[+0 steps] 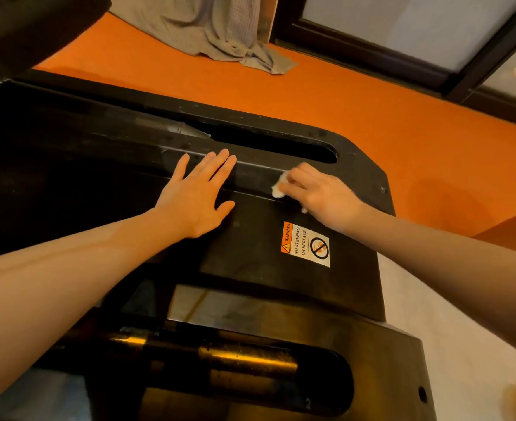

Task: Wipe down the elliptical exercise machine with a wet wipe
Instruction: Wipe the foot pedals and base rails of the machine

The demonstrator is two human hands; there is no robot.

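The left hand [194,197] lies flat on the machine's black cover [250,256], fingers straight and released, just beyond the warning sticker [305,244]. The right hand [320,192] has its fingers curled around a bunched white wipe [279,186], pressing it onto the cover's ridge beside the long slot [281,147]. Orange floor [311,95] lies past the machine.

Most of the wet wipe [279,186] is hidden under the right hand [320,192]; only a crumpled white end shows. The elliptical machine [250,262] is cut off left and bottom, its left part lost in shadow. Beyond it, the grey cloth [220,28] runs off the top.
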